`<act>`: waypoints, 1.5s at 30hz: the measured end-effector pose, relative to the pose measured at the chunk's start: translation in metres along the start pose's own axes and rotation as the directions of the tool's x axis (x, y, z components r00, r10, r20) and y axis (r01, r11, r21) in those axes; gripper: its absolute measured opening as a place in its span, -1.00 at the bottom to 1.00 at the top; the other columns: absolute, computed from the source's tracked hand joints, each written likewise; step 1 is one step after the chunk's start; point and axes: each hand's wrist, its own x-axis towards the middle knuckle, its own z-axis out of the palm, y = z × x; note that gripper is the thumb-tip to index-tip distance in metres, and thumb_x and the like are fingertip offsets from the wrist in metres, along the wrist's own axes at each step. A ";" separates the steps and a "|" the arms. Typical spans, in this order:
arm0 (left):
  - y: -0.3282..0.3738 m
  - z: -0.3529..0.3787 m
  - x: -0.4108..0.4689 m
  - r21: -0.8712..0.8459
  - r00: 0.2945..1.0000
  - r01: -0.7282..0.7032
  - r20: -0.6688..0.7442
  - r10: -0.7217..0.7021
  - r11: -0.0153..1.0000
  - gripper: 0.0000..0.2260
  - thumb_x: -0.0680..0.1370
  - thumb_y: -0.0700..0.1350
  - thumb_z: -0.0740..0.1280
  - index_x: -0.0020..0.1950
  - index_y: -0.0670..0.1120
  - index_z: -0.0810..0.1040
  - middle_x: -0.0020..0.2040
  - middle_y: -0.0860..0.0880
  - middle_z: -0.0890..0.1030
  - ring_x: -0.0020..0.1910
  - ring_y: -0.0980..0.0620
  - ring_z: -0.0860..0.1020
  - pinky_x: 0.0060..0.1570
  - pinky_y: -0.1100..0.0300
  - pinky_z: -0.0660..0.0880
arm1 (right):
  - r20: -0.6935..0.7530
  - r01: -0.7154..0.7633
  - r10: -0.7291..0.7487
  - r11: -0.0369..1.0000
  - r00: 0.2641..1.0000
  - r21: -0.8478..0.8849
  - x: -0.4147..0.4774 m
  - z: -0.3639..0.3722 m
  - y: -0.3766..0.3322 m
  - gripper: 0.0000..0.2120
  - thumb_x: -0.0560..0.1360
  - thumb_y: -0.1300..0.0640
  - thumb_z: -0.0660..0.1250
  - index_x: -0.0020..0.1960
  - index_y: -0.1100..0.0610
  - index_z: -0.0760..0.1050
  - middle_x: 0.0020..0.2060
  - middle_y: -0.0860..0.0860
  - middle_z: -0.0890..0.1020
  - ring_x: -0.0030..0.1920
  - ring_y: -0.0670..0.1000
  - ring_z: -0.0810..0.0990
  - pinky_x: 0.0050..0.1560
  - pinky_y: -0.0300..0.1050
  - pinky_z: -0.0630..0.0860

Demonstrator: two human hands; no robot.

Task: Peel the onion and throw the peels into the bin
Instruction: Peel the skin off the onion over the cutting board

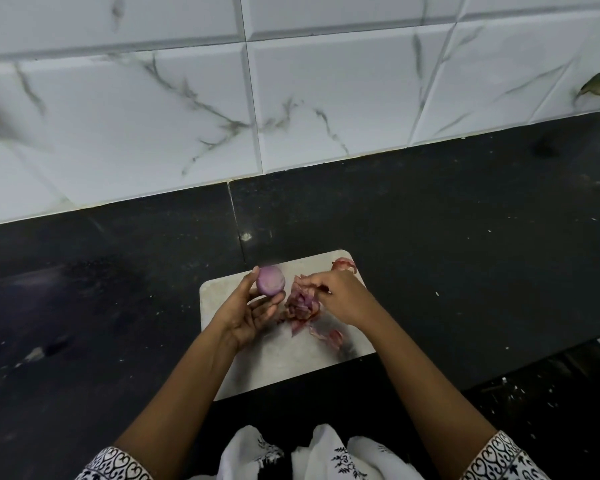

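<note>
A peeled purple onion [271,280] is held in the fingertips of my left hand [253,306], a little above a pale cutting board [274,368]. My right hand [336,296] rests over a heap of reddish onion peels [300,304] in the middle of the board, its fingers closed on some of them. More peels lie apart from the heap: one piece [344,264] at the board's far right corner and one [329,336] nearer to me. No bin is in view.
The board lies on a dark stone counter [465,237] with white specks, backed by a white marbled tile wall [291,98]. A dry leaf [596,86] sticks out at the far right of the wall. The counter's front edge drops off at the right.
</note>
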 end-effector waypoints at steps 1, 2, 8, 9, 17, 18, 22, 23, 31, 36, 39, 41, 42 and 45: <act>-0.001 -0.001 0.001 -0.008 1.000 0.015 -0.001 -0.015 1.000 -0.58 0.46 0.09 0.39 0.05 -0.26 0.55 -0.22 -0.22 0.69 -0.38 0.00 0.67 -0.51 0.26 0.56 | -0.008 -0.010 0.010 1.000 1.000 0.014 0.000 0.001 0.000 -0.69 0.51 0.29 0.24 0.16 0.02 0.59 0.11 -0.01 0.64 0.10 -0.02 0.58 0.12 -0.10 0.51; -0.001 -0.002 0.002 -0.017 0.999 0.032 0.003 -0.032 0.999 -0.57 0.45 0.09 0.40 0.06 -0.27 0.55 -0.20 -0.22 0.69 -0.38 -0.01 0.67 -0.50 0.25 0.57 | -0.046 -0.021 0.022 0.999 0.999 0.029 0.000 0.002 -0.003 -0.72 0.50 0.27 0.26 0.11 0.02 0.61 0.05 -0.01 0.67 0.04 -0.04 0.61 0.08 -0.06 0.54; -0.005 -0.006 0.002 -0.065 0.994 0.101 0.056 -0.097 0.993 -0.52 0.45 0.08 0.41 0.12 -0.31 0.54 -0.15 -0.24 0.69 -0.38 -0.04 0.67 -0.43 0.22 0.61 | -0.326 -0.099 0.118 0.992 0.938 0.074 0.003 0.006 -0.011 -0.91 0.38 0.14 0.46 -0.23 0.08 0.55 -0.33 -0.05 0.64 -0.28 -0.03 0.59 -0.09 -0.06 0.54; -0.006 -0.005 0.002 -0.078 0.993 0.103 0.063 -0.098 0.992 -0.52 0.46 0.07 0.40 0.14 -0.31 0.53 -0.14 -0.25 0.69 -0.36 -0.04 0.67 -0.41 0.21 0.61 | -0.253 -0.104 0.123 0.991 0.960 0.085 0.004 0.007 -0.011 -0.90 0.39 0.17 0.44 -0.14 0.07 0.54 -0.24 -0.04 0.64 -0.19 -0.02 0.61 -0.06 -0.05 0.54; -0.008 -0.008 -0.002 -0.164 0.976 0.049 0.216 -0.012 0.985 -0.57 0.45 -0.12 0.27 0.27 -0.28 0.48 0.05 -0.29 0.63 -0.15 -0.14 0.68 -0.14 0.16 0.59 | -0.117 -0.151 0.169 0.978 0.979 0.147 -0.003 0.010 -0.013 -0.88 0.45 0.23 0.35 -0.05 0.07 0.58 -0.26 -0.15 0.57 -0.24 -0.15 0.52 -0.23 -0.25 0.38; -0.009 -0.009 -0.002 -0.172 0.971 0.031 0.238 0.011 0.985 -0.52 0.41 -0.14 0.28 0.29 -0.29 0.45 0.11 -0.30 0.61 -0.10 -0.16 0.67 -0.08 0.14 0.58 | -0.092 -0.141 0.157 0.977 0.983 0.158 -0.004 0.012 -0.012 -0.79 0.44 0.26 0.35 0.03 0.06 0.57 -0.14 -0.10 0.60 -0.14 -0.11 0.55 -0.15 -0.26 0.43; -0.013 -0.010 -0.003 -0.217 0.941 -0.028 0.323 0.098 0.976 -0.30 0.15 -0.19 0.53 0.27 -0.29 0.48 0.09 -0.30 0.61 -0.04 -0.17 0.66 -0.04 0.10 0.58 | -0.124 -0.101 0.161 0.916 0.979 0.388 -0.006 0.012 -0.017 -0.70 0.44 0.21 0.39 0.15 0.00 0.52 0.01 -0.08 0.58 -0.05 -0.13 0.58 -0.07 -0.31 0.48; -0.014 -0.010 -0.002 -0.216 0.929 -0.046 0.350 0.121 0.975 -0.27 0.06 -0.20 0.60 0.21 -0.26 0.54 0.06 -0.27 0.63 -0.07 -0.14 0.67 -0.07 0.11 0.60 | -0.131 -0.080 0.153 0.893 0.980 0.443 -0.007 0.011 -0.020 -0.73 0.44 0.15 0.42 0.12 0.00 0.53 -0.02 -0.09 0.59 -0.08 -0.15 0.57 -0.11 -0.36 0.47; -0.017 -0.007 -0.009 -0.168 0.849 -0.196 0.464 0.253 0.966 -0.41 0.11 -0.16 0.65 0.13 -0.12 0.65 0.08 -0.19 0.64 -0.14 -0.02 0.66 -0.30 0.23 0.61 | -0.165 0.074 -0.018 0.937 0.986 0.341 -0.013 0.014 -0.033 -0.58 0.32 0.12 0.52 0.10 0.02 0.43 0.06 -0.08 0.49 -0.01 -0.14 0.52 -0.11 -0.43 0.46; -0.017 -0.007 -0.010 -0.135 0.833 -0.299 0.445 0.327 0.945 -0.37 0.08 -0.12 0.67 0.14 -0.09 0.64 0.06 -0.14 0.65 -0.10 0.00 0.66 -0.23 0.22 0.62 | -0.228 0.132 -0.082 0.968 0.970 0.215 -0.015 0.015 -0.041 -0.57 0.34 0.13 0.49 0.13 0.04 0.40 0.09 -0.04 0.44 0.00 -0.07 0.51 -0.11 -0.30 0.46; -0.018 -0.005 -0.009 -0.077 0.826 -0.373 0.426 0.369 0.924 -0.37 0.07 -0.06 0.67 0.12 -0.03 0.66 0.09 -0.09 0.65 0.00 0.00 0.64 -0.09 0.19 0.59 | -0.257 0.131 -0.078 0.972 0.963 0.197 -0.015 0.017 -0.042 -0.59 0.34 0.12 0.49 0.12 0.04 0.40 0.07 -0.04 0.44 -0.03 -0.05 0.53 -0.12 -0.23 0.48; -0.018 -0.004 -0.010 -0.071 0.823 -0.391 0.419 0.384 0.917 -0.37 0.07 -0.04 0.67 0.12 -0.02 0.66 0.10 -0.08 0.65 0.02 0.01 0.64 -0.06 0.20 0.58 | -0.278 0.137 -0.072 0.966 0.958 0.220 -0.014 0.018 -0.041 -0.62 0.34 0.13 0.49 0.09 0.04 0.41 0.06 -0.05 0.46 -0.03 -0.05 0.54 -0.11 -0.20 0.52; -0.017 -0.004 -0.010 -0.080 0.820 -0.389 0.424 0.385 0.918 -0.38 0.08 -0.04 0.67 0.12 -0.03 0.66 0.11 -0.08 0.65 0.02 0.01 0.64 -0.07 0.20 0.59 | -0.289 0.141 -0.068 0.961 0.955 0.238 -0.013 0.019 -0.041 -0.64 0.35 0.15 0.49 0.07 0.04 0.42 0.06 -0.06 0.47 -0.03 -0.05 0.54 -0.09 -0.15 0.54; -0.013 -0.006 -0.011 -0.112 0.808 -0.370 0.451 0.379 0.922 -0.38 0.10 -0.08 0.66 0.14 -0.06 0.65 0.15 -0.11 0.63 0.05 0.00 0.63 -0.11 0.21 0.60 | -0.304 0.147 -0.059 0.951 0.951 0.273 -0.012 0.019 -0.041 -0.68 0.37 0.19 0.46 0.04 0.03 0.42 0.05 -0.07 0.49 0.01 -0.06 0.55 -0.03 -0.08 0.57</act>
